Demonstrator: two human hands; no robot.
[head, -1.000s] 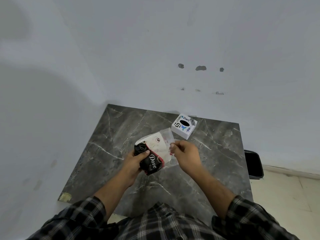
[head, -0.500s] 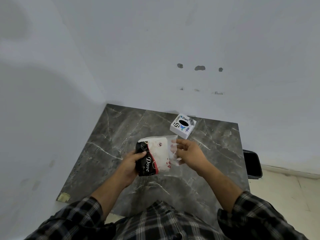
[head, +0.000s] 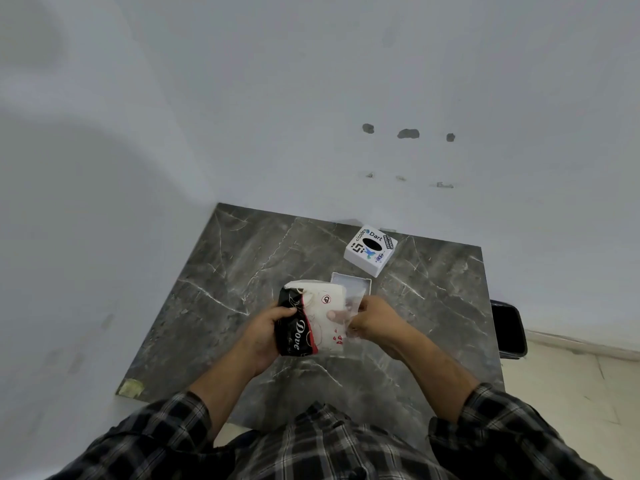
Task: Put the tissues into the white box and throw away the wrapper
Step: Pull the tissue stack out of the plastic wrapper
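A tissue pack [head: 311, 320] in a black, red and white "Dove" wrapper is held above the table's middle. My left hand [head: 266, 332] grips its black left end. My right hand [head: 377, 323] pinches the clear, loose wrapper at the pack's right end, with the thumb against the white tissues. A white box top [head: 370, 251] with stickers and a black oval hole stands behind, near the wall. A shallow white box base [head: 351, 282] lies just behind the pack, partly hidden by it.
The dark marble table [head: 235, 271] sits in a corner, with walls at its back and left. A black bin [head: 507, 329] stands on the floor off the table's right edge. A yellowish patch [head: 131, 388] marks the near left corner.
Both hands have brought the pack slightly nearer and turned it. My right hand has closed in on the pack's open end. The white box base now shows behind the pack.
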